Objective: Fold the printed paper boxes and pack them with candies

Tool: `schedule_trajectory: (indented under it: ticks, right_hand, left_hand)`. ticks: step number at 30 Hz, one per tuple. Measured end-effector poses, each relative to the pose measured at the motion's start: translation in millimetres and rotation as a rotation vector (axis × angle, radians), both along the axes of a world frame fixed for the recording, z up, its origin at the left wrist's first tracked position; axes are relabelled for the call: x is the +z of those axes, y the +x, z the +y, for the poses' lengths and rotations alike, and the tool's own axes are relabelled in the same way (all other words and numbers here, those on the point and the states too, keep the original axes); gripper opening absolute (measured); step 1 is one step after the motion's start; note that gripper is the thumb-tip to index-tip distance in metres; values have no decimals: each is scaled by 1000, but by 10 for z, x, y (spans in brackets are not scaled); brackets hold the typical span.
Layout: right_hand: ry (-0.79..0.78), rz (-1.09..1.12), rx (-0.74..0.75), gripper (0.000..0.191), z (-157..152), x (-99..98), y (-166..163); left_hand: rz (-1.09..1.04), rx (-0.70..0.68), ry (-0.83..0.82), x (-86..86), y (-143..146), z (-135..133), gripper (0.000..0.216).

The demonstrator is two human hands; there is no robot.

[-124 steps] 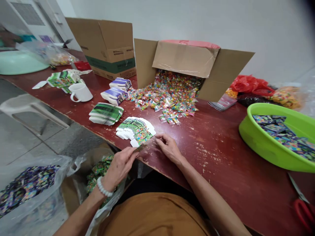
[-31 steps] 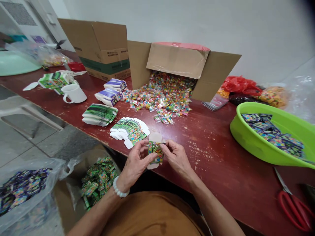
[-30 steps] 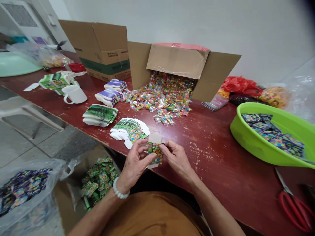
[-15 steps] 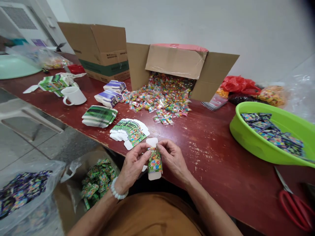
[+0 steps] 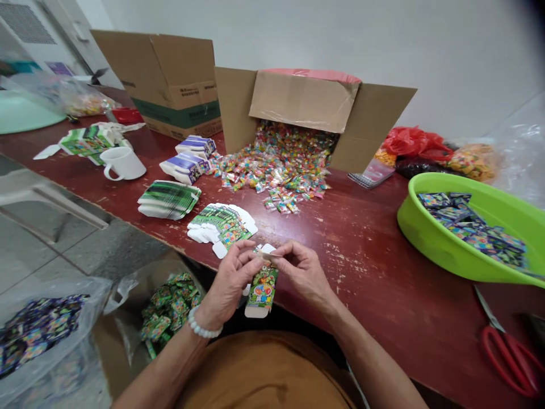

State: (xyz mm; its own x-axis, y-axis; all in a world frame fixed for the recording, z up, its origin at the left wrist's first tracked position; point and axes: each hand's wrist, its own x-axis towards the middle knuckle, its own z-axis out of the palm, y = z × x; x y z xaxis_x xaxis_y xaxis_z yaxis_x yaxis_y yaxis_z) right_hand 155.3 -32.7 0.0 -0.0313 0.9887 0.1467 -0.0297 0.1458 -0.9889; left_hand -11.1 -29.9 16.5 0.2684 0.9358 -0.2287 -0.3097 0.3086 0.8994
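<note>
Between my two hands, at the table's near edge, is a small green printed candy box (image 5: 262, 286) with white end flaps. My left hand (image 5: 232, 275) is closed on its upper left side, thumb and fingers pinched near the top flap. My right hand (image 5: 304, 270) pinches the top flap from the other side. The bottom flap hangs open toward me. Just beyond lies a fanned stack of flat green boxes (image 5: 232, 227), and left of it another stack of flat green cartons (image 5: 168, 199). Small wrapped candies (image 5: 283, 182) spill from a cardboard box (image 5: 304, 105) behind.
A lime green basin (image 5: 426, 244) with purple packets stands right, red-handled scissors (image 5: 506, 352) nearer me. A white mug (image 5: 123, 163), purple cartons (image 5: 187, 166) and a tall cardboard box (image 5: 174, 85) are left. Below, bags hold green packets (image 5: 172, 312) and purple packets (image 5: 38, 329).
The candy box's lower end has swung slightly left and toward me. My fingers have moved onto its top flap, which now bends over between them. The view has shifted slightly.
</note>
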Motion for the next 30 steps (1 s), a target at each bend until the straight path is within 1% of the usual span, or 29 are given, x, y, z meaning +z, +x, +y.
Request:
schedule_trajectory:
  ticks: [2,4,5,7,8,9,12,14,17,21,24,27,30]
  right_hand:
    - [51,-40,-57,14,-22,3,-4]
    - [104,-123,-50,13,-35,16,2]
    - [139,-175,-23,12,-40,28,7]
    - [204,-256,38,14,-48,60,18]
    - [206,-270,58,15,-49,76,21]
    - [176,-263,71,16,-47,90,21]
    - [-27,-198,94,14,-14,111,13]
    - [-124,-135,137,14,28,114,8]
    - [-196,-12,180,17,93,122,8]
    - [-239,63,140,20,125,155,6]
    - [-204,51,195,21,102,188,8]
    - [-60,-61,227,24,54,199,9]
    - [79,-204,188,24,1,155,-23]
  left_hand:
    - [-76,-93,-118,13,32,-39,46]
    - [-102,-175,-197,14,63,-74,52]
    - [-95,-183,-221,9,76,-86,55]
    - [-62,-150,-236,-8,94,-95,57]
    - [-46,-133,-232,-16,99,-94,57]
    - [-34,-123,-226,-23,103,-90,57]
    - [-2,-138,-202,-37,115,-76,60]
    - [16,-144,-181,-45,124,-69,62]
    - [40,-160,-155,-62,136,-57,65]
    - [64,-165,-119,-79,127,-44,68]
    - [88,-141,-80,-83,102,-45,68]
    - [128,-100,-65,-97,93,-46,67]
    - [114,-74,-86,-119,117,-35,66]
